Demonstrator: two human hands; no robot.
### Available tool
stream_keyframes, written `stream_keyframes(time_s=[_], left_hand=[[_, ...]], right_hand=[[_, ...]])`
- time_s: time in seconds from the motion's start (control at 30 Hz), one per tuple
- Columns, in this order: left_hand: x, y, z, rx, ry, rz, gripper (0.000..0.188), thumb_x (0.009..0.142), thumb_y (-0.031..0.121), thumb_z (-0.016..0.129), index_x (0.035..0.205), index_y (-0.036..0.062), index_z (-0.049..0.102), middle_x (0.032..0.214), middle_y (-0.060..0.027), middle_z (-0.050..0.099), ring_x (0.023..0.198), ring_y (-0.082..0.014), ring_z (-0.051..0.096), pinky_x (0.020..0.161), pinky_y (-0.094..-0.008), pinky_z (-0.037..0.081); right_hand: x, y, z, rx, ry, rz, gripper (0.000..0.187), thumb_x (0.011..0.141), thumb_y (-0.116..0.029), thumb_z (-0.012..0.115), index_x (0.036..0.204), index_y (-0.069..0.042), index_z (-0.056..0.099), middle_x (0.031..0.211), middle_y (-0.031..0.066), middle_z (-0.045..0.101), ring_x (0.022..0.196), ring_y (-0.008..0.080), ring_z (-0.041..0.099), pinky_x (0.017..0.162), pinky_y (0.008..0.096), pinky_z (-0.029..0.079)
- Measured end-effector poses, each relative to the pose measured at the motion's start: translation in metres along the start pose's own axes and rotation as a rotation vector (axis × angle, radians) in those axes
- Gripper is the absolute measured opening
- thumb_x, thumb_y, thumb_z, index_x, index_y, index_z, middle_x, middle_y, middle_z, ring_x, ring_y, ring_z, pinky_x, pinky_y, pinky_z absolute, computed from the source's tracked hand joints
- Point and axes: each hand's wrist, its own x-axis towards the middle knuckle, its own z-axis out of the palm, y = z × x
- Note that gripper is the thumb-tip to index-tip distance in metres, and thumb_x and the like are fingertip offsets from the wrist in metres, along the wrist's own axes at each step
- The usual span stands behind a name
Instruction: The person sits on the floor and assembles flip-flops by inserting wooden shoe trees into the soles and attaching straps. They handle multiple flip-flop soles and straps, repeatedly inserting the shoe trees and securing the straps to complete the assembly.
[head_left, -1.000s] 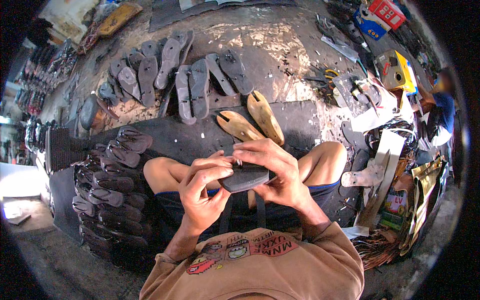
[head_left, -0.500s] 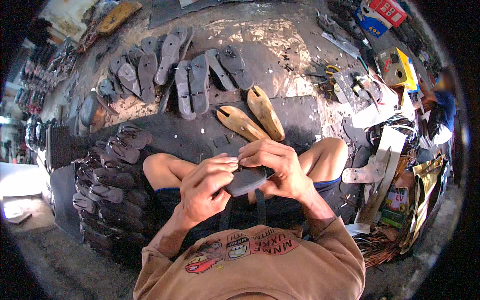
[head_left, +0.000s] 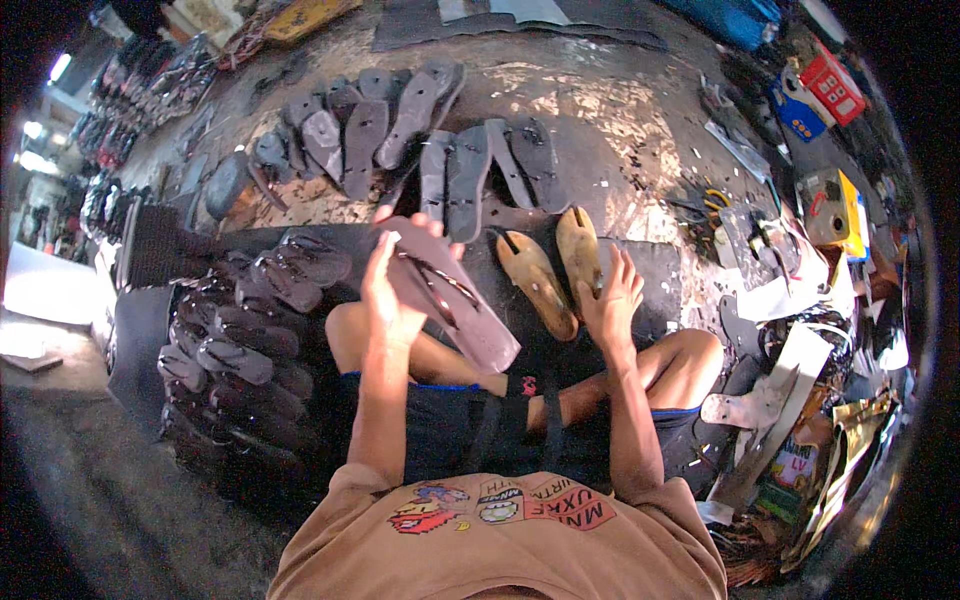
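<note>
My left hand grips a dark flip-flop by its edge, toe end up and to the left. Its thin shiny strap is fitted through the sole and faces up. Two wooden foot forms lie side by side ahead of me: a left form and a right form, both with slots in their far ends. Beside the right form's near end is my right hand, fingers apart and stretched forward. Whether it touches that form I cannot tell.
Strapless soles lie beyond the forms. Finished flip-flops are piled at my left. On the right are yellow-handled pliers, a yellow box, a red box and pale strips. A black mat spreads before me.
The flip-flop, earlier between both hands near my lap, is now raised forward and left in my left hand alone. My right hand has let go and reached forward to the wooden forms.
</note>
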Motion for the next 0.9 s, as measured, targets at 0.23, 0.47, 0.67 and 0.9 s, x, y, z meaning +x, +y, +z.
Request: stream_keyframes(time_s=[0.23, 0.47, 0.67, 0.9], left_hand=[[-0.019, 0.019, 0.003, -0.013, 0.017, 0.165, 0.053, 0.108, 0.028, 0.065, 0.158, 0.0289, 0.045, 0.145, -0.0107, 0.061, 0.138, -0.0304, 0.057, 0.121, -0.0688, 0.039], [-0.031, 0.049, 0.016, 0.436, 0.197, 0.682, 0.052, 0.106, 0.012, 0.067, 0.151, 0.0184, 0.043, 0.145, -0.0168, 0.059, 0.133, -0.0361, 0.061, 0.109, -0.0710, 0.052], [-0.035, 0.042, 0.040, 0.597, 0.102, 0.951, 0.055, 0.104, 0.013, 0.069, 0.150, 0.0132, 0.039, 0.145, -0.0228, 0.057, 0.133, -0.0413, 0.061, 0.107, -0.0707, 0.054], [-0.031, 0.038, 0.040, 0.728, -0.055, 0.844, 0.049, 0.105, 0.013, 0.066, 0.147, 0.0095, 0.042, 0.144, -0.0242, 0.057, 0.131, -0.0408, 0.062, 0.105, -0.0673, 0.056]], right_hand=[[-0.048, -0.020, 0.024, 0.085, -0.279, -0.358, 0.089, 0.081, -0.008, 0.082, 0.158, -0.004, 0.037, 0.132, 0.0295, 0.064, 0.122, 0.0473, 0.061, 0.106, 0.0531, 0.051], [-0.062, -0.061, -0.090, 1.375, -0.504, 0.404, 0.066, 0.087, -0.014, 0.075, 0.147, 0.005, 0.056, 0.130, 0.0160, 0.071, 0.121, 0.0244, 0.067, 0.107, 0.0355, 0.051], [-0.080, -0.090, -0.141, 1.531, -0.783, 0.654, 0.055, 0.096, -0.030, 0.078, 0.130, 0.011, 0.063, 0.106, 0.0200, 0.075, 0.080, 0.0259, 0.077, 0.062, 0.0358, 0.067], [-0.067, -0.099, -0.128, 1.391, -0.807, 0.340, 0.048, 0.097, -0.023, 0.077, 0.133, 0.008, 0.066, 0.111, 0.0135, 0.077, 0.100, 0.0254, 0.078, 0.084, 0.0337, 0.063]])
